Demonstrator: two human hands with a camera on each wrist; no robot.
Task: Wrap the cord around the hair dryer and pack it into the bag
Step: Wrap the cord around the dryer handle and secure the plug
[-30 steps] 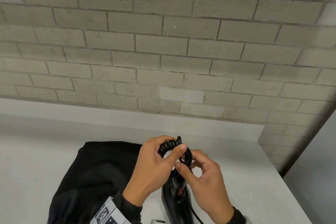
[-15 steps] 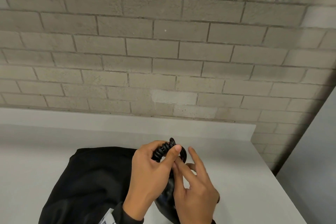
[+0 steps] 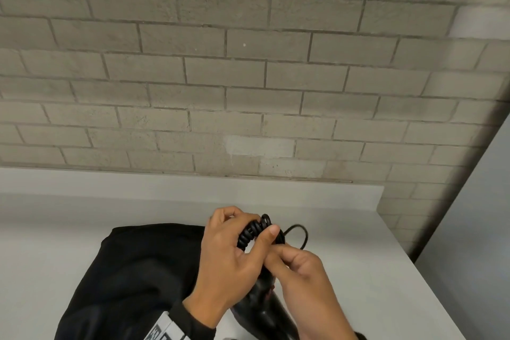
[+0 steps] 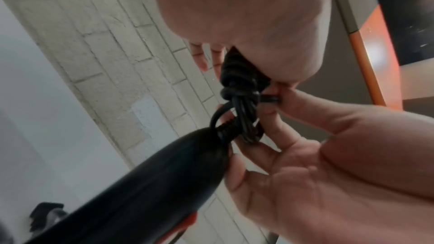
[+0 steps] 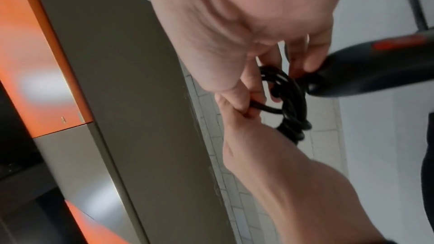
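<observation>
A black hair dryer (image 3: 265, 312) is held over the white table, handle end up; it also shows in the left wrist view (image 4: 140, 183) with a red switch. Its black cord (image 3: 254, 232) is bunched in coils at the handle end. My left hand (image 3: 245, 226) grips the coils, thumb on top. My right hand (image 3: 278, 254) is just below and pinches a strand of the cord (image 4: 270, 100). A loose loop of cord (image 3: 302, 232) sticks out to the right. The black bag (image 3: 132, 279) lies flat on the table left of my hands.
The white table (image 3: 372, 270) ends at a brick wall (image 3: 248, 91) behind and at an edge on the right. An orange and grey panel (image 5: 47, 62) shows in the right wrist view.
My right hand's fingers, stretched out half a second ago, now curl and pinch a cord strand. A cord loop now sticks out to the right. My left hand keeps hold of the coils.
</observation>
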